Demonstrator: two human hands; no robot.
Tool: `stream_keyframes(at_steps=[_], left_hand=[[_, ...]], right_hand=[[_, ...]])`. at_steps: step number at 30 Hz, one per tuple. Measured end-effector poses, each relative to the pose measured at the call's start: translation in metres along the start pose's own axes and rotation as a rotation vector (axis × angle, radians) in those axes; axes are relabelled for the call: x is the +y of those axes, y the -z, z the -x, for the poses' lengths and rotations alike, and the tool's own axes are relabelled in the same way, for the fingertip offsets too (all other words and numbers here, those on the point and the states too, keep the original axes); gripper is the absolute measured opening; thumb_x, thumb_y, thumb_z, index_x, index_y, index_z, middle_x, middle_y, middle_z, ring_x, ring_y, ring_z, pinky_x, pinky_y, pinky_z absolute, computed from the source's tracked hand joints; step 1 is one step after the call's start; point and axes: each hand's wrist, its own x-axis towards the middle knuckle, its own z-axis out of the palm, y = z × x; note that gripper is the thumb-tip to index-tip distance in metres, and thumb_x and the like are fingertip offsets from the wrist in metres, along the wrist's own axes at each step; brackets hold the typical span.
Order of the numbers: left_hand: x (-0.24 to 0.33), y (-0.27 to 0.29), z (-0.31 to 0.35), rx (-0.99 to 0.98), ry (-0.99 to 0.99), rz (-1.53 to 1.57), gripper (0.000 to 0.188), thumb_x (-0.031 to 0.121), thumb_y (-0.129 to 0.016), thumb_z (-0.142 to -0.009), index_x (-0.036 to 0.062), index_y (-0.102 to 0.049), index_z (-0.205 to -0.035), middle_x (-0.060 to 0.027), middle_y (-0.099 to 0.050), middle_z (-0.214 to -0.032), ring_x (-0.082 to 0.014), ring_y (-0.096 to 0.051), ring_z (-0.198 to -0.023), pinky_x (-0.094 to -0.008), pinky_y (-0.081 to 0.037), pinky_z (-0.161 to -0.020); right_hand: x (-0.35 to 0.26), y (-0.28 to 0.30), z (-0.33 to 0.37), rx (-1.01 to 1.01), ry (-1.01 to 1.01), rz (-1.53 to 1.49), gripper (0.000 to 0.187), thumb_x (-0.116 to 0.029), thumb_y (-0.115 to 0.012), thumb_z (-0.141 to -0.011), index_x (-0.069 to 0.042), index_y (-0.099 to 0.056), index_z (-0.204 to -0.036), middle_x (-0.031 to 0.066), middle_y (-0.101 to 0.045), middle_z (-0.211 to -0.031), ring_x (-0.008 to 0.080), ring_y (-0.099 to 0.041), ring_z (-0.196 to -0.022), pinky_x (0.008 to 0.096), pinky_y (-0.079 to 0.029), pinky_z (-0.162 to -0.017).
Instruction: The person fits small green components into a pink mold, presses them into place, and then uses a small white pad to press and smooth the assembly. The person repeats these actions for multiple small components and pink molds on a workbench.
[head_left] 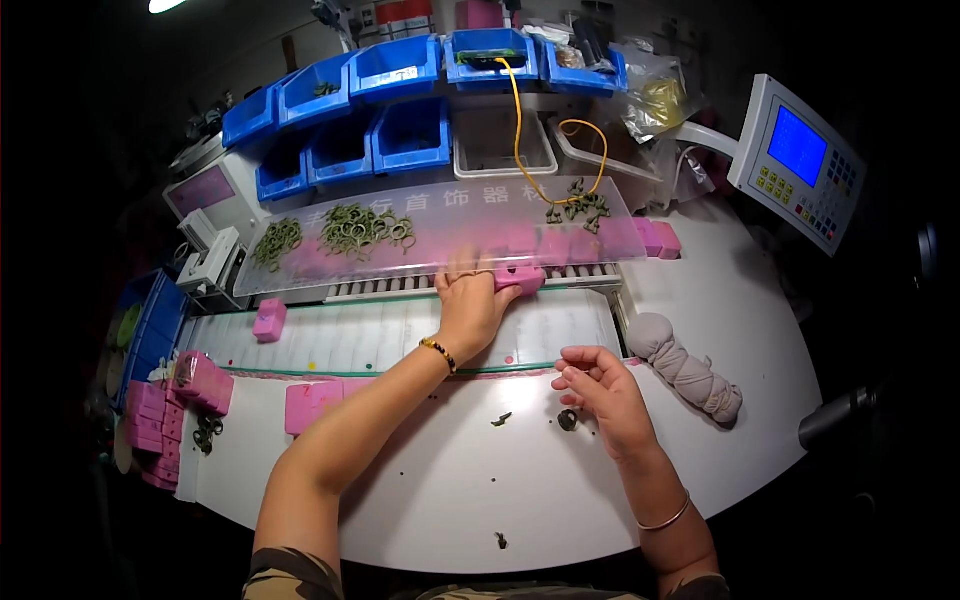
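Observation:
My left hand (470, 308) reaches forward to the roller strip, its fingers under the edge of the clear shelf and partly blurred. Its thumb presses on a pink block (522, 279) with a small dark hole, and the fingers close around the block's left side. Nearer to me, my right hand (603, 398) hovers above the white table, palm inward and fingers loosely bent and apart, with nothing visible in them. Just left of it lies a small dark green ring-shaped piece (568, 420). Another dark green scrap (502, 419) lies farther left.
A clear shelf (440, 262) bears heaps of green rings (365, 230). Blue bins (395, 68) line the back. Pink blocks (205, 383) are stacked at left; one pink block (269, 320) lies on the glass-edged strip. At right are a wrapped cloth bundle (685, 368) and a control panel (800, 160).

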Motion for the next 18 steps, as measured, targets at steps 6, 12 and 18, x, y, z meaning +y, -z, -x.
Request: stream_keyframes(at_steps=[6, 12, 18], left_hand=[[0.016, 0.026, 0.053, -0.043, 0.068, 0.437, 0.044, 0.027, -0.073, -0.092, 0.0049, -0.057, -0.127, -0.0111, -0.052, -0.114, -0.0247, -0.054, -0.098, -0.0390, -0.040, -0.093], [0.041, 0.084, 0.100, -0.202, 0.114, 0.940, 0.038, 0.004, -0.071, -0.091, 0.0012, -0.056, -0.125, -0.0103, -0.051, -0.126, -0.0206, -0.057, -0.118, -0.0339, -0.052, -0.100], [0.034, 0.116, 0.139, -0.223, -0.006, 0.942, 0.048, 0.006, -0.076, -0.085, 0.0014, -0.054, -0.128, -0.0135, -0.055, -0.123, -0.0253, -0.059, -0.117, -0.0381, -0.051, -0.103]], right_hand=[[0.007, 0.000, -0.001, 0.027, 0.043, -0.059, 0.049, -0.012, -0.069, -0.095, 0.000, -0.045, -0.137, 0.0110, -0.054, -0.128, 0.0150, -0.061, -0.109, 0.0301, -0.054, -0.088], [0.003, -0.022, 0.006, -0.056, 0.212, -0.025, 0.057, -0.005, -0.074, -0.090, 0.000, -0.041, -0.137, 0.0129, -0.048, -0.132, 0.0179, -0.056, -0.115, 0.0316, -0.054, -0.091], [0.003, -0.041, 0.030, -0.146, 0.501, 0.409, 0.061, -0.009, -0.083, -0.080, -0.004, -0.047, -0.129, 0.0108, -0.052, -0.126, 0.0195, -0.058, -0.109, 0.0336, -0.054, -0.088]])
